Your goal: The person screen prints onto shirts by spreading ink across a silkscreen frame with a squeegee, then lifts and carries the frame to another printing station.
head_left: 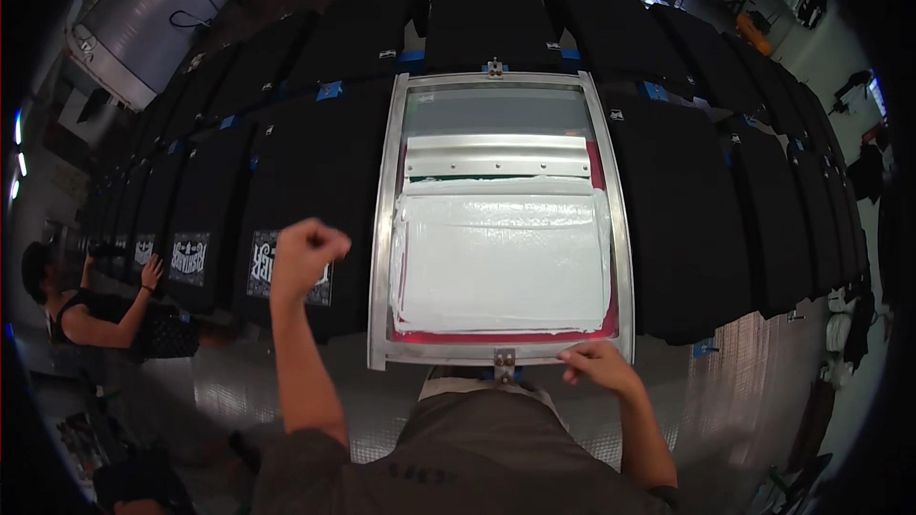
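Note:
A screen-printing frame of bare metal lies in front of me over one of the black shirts. White ink covers most of its mesh, and a metal squeegee bar crosses the upper part. My right hand is at the frame's near right corner, its fingers curled against the edge. To the left, my left hand is raised over a black shirt with a white print, which it partly hides. Its fingers are curled closed, and nothing shows in them.
Black shirts on boards stand in a long row on both sides, with a second row behind. At the far left another person has hands at a printed shirt. A clamp sits at the frame's near edge.

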Demonstrator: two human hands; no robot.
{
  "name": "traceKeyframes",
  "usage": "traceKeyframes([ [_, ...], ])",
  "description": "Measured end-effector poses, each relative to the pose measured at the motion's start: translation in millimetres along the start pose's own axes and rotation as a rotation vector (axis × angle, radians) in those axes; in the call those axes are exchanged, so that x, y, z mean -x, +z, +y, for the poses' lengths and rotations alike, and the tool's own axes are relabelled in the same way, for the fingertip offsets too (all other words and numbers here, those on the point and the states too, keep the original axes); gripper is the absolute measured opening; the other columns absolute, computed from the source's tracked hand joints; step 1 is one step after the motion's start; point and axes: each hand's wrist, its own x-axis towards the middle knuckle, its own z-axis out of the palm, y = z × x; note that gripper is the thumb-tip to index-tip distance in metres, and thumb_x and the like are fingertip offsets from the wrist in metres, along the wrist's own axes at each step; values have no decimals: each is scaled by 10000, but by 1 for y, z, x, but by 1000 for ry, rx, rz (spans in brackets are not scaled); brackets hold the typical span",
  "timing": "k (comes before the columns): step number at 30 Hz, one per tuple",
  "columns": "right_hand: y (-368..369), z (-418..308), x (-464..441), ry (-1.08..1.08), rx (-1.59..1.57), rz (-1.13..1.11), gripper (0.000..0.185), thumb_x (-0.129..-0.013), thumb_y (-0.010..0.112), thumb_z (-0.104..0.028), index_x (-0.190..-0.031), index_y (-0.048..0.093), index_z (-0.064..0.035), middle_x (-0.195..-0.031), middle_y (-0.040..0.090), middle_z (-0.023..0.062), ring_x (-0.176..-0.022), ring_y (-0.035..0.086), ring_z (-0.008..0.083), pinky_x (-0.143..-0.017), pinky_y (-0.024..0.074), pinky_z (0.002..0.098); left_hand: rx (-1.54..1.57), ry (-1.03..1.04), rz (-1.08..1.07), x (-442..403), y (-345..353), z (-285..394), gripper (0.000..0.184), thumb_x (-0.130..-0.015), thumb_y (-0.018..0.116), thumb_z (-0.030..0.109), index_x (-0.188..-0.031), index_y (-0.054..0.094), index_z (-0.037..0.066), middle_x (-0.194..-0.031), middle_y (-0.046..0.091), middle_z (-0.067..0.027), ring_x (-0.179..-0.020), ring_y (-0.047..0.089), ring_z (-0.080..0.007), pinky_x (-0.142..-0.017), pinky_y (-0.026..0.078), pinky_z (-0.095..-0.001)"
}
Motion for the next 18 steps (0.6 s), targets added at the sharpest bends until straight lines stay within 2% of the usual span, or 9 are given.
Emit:
traceKeyframes([
  [1,-6,-10,0,-35,-5,25,340,-944,646,-273,-1024,689,54,-747,688,79,-665,647,119,-637,526,249,48,57,-6,-32,12,14,133,-869,675,88,-924,711,-28,-818,718,-141,-700,686,-176,-675,565,-301],
  [3,-14,-38,9,-87,-40,170,297,-946,642,-217,-1058,680,56,-753,683,70,-685,644,123,-653,527,256,874,0,-305,-85,52,42,305,-1005,527,210,-1124,642,-46,-919,713,-194,-796,714,-268,-772,586,-366],
  [4,-13,-40,11,-83,-41,167,297,-946,642,-217,-1058,680,56,-753,683,70,-685,644,123,-653,527,256,1052,-44,-488,-94,62,57,521,-1061,324,362,-1266,546,-63,-1089,676,-243,-954,695,-360,-899,552,-440],
  [5,-13,-39,13,-138,-124,230,273,-945,634,-189,-1067,677,52,-759,683,76,-689,645,136,-662,530,271,1203,-11,-692,-104,74,52,677,-1041,196,502,-1365,484,-18,-1252,600,-264,-1127,618,-399,-1007,474,-481],
  [8,-6,-38,27,-206,-243,279,281,-936,633,-143,-1154,649,35,-871,696,111,-826,662,169,-763,537,302,1359,69,-924,-113,105,55,847,-955,87,680,-1482,356,74,-1412,470,-254,-1295,478,-417,-1085,378,-511],
  [9,-1,-38,34,-211,-274,254,294,-935,632,-132,-1180,639,30,-914,699,120,-871,663,172,-794,534,303,1366,60,-937,-111,112,57,847,-955,87,680,-1482,356,74,-1412,470,-254,-1295,478,-417,-1085,378,-511],
  [13,8,-34,69,-469,-495,-101,605,-817,765,-333,-1213,591,89,-1109,653,198,-1073,627,311,-980,464,446,1356,117,-1055,-75,126,70,1010,-860,46,797,-1522,248,62,-1460,395,-279,-1328,428,-444,-1090,349,-530],
  [16,9,-35,75,-590,-489,-153,533,-843,738,-222,-1280,577,37,-1133,660,179,-1092,618,246,-965,469,365,1413,138,-1125,-45,130,78,1054,-834,22,817,-1526,221,47,-1475,358,-296,-1329,413,-468,-1086,340,-553],
  [18,7,-25,74,-486,-422,-21,435,-867,716,-174,-1234,605,29,-1118,668,152,-1041,629,195,-898,498,308,1428,130,-1073,-23,132,83,987,-889,148,780,-1485,316,11,-1436,414,-301,-1283,473,-461,-1054,387,-549],
])
